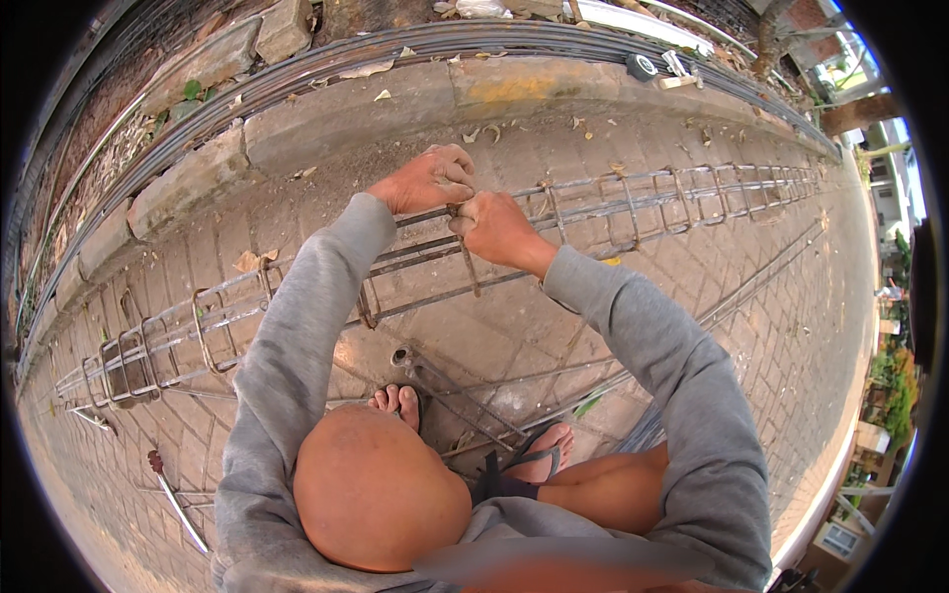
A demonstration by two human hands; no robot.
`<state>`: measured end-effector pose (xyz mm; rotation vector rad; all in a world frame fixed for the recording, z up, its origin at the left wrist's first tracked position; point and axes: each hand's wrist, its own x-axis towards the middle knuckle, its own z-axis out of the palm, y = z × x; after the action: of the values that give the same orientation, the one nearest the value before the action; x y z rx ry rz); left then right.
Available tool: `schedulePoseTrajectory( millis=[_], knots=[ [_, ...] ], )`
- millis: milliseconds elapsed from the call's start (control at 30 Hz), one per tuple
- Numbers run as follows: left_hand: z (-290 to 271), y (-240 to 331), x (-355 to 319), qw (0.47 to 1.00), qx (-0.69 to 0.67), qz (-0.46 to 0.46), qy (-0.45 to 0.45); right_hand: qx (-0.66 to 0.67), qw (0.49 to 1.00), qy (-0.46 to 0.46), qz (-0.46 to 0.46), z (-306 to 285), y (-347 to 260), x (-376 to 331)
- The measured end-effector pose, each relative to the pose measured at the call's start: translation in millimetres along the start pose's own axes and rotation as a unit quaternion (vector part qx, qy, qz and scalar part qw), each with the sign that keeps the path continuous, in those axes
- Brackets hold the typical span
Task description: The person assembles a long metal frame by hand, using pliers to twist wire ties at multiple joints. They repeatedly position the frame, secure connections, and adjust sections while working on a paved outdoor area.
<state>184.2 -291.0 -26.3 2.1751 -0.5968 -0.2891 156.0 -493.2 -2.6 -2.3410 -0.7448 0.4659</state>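
Note:
A long rebar cage (pixel 633 206) of straight bars and square stirrups lies across the paving in front of me. My left hand (pixel 427 180) is closed at the far top bar, its fingers curled beside a stirrup (pixel 469 262). Just to its right, my right hand (pixel 499 232) pinches at the corner where this stirrup meets the bar. The two hands nearly touch. Whatever is between the fingertips of either hand is too small or hidden to make out. Another stirrup (pixel 367 304) sits left of the hands, near my left sleeve.
Beyond the cage runs a concrete kerb (pixel 346 114) with a bundle of long bars (pixel 395 49). A round tape measure (pixel 642 67) rests there. Near my sandalled feet lie a metal tool with a ringed end (pixel 402 356) and a wire bundle (pixel 647 430). A rod-like tool (pixel 178 504) lies lower left.

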Motion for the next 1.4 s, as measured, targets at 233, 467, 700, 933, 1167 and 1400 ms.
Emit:
schedulePoseTrajectory(
  millis=[233,467,700,933,1167,1400],
  knots=[
    [9.0,-8.5,2.4,0.998,0.034,-0.029,-0.039,0.000,1.000,-0.014,0.027,3.3,5.6,0.7],
    [21.5,-14.7,7.8,0.993,-0.004,-0.062,-0.099,0.031,0.999,0.030,-0.017,4.4,4.6,-4.5],
    [22.7,-12.2,5.5,0.990,-0.089,-0.098,-0.053,0.014,0.999,0.029,-0.015,4.1,5.2,-1.5],
    [-31.4,-19.8,-21.7,0.912,-0.261,-0.313,-0.047,-0.064,0.992,0.085,-0.066,7.3,5.6,-4.2],
    [-12.8,-38.7,-43.4,0.865,-0.386,-0.242,-0.211,-0.003,0.995,-0.067,0.070,-6.0,-3.5,-2.2],
    [-4.4,-53.0,-38.3,0.838,-0.429,-0.240,-0.238,-0.005,1.000,-0.021,0.009,-3.1,-0.8,-3.9]
  ],
)
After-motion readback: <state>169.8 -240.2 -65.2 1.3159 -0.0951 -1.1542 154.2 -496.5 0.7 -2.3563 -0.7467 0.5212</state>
